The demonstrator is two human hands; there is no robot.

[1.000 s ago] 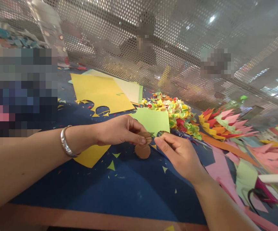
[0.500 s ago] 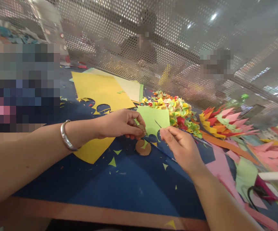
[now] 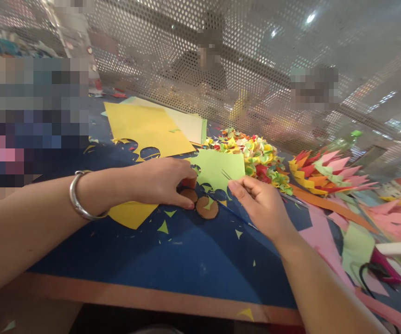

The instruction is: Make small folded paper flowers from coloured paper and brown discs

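My left hand (image 3: 163,183), a silver bangle on its wrist, is closed with thumb and fingertips on a brown card disc (image 3: 188,195) lying on the blue table mat (image 3: 186,260). A second brown disc (image 3: 207,208) lies right beside it. My right hand (image 3: 261,206) is pinched shut on a thin dark needle-like piece (image 3: 225,175) whose tip points over a light green sheet (image 3: 219,168) with cut-outs along its near edge. A thin blue stick (image 3: 237,215) runs under my right hand.
Yellow sheets (image 3: 144,125) lie at the back left, a heap of small folded coloured papers (image 3: 256,155) and spiky paper shapes (image 3: 325,174) to the right. Dark-handled scissors (image 3: 377,278) sit among pink strips at the right. A perforated metal screen (image 3: 256,55) stands behind, with people beyond it.
My left hand has brought the brown disc down from the air onto the mat beside the other disc. My right hand has stayed almost in place, still pinched.
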